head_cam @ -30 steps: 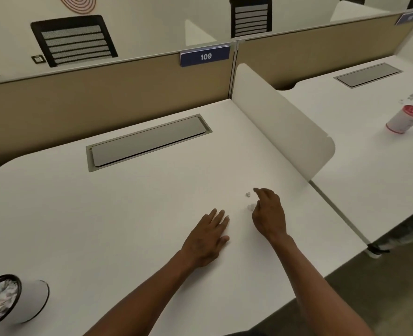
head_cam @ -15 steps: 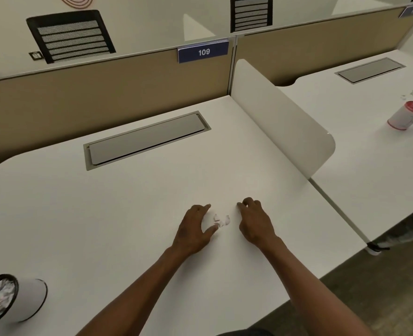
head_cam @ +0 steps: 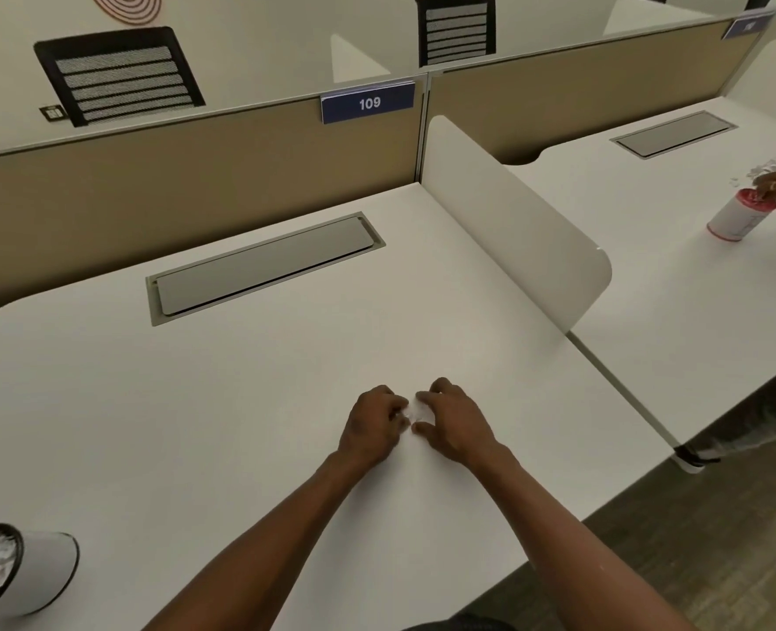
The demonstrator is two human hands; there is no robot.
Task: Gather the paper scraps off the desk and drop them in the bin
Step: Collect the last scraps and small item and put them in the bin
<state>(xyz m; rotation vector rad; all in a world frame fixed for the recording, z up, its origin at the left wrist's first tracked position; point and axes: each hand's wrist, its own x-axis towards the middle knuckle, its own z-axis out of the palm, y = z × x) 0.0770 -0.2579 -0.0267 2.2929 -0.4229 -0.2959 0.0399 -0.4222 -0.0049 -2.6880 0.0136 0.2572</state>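
Gathering looks nearly done: left hand (head_cam: 374, 425) and right hand (head_cam: 452, 423), fingers curled, pinch the paper scraps (head_cam: 416, 411) between them mid-desk (head_cam: 240, 403), so next comes lifting them to the bin (head_cam: 35, 571) at eight o'clock.

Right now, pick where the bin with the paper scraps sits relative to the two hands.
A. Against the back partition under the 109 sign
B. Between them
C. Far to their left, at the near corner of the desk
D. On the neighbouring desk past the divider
C: the bin stands at the lower left of the desk, well away from the left hand and right hand.
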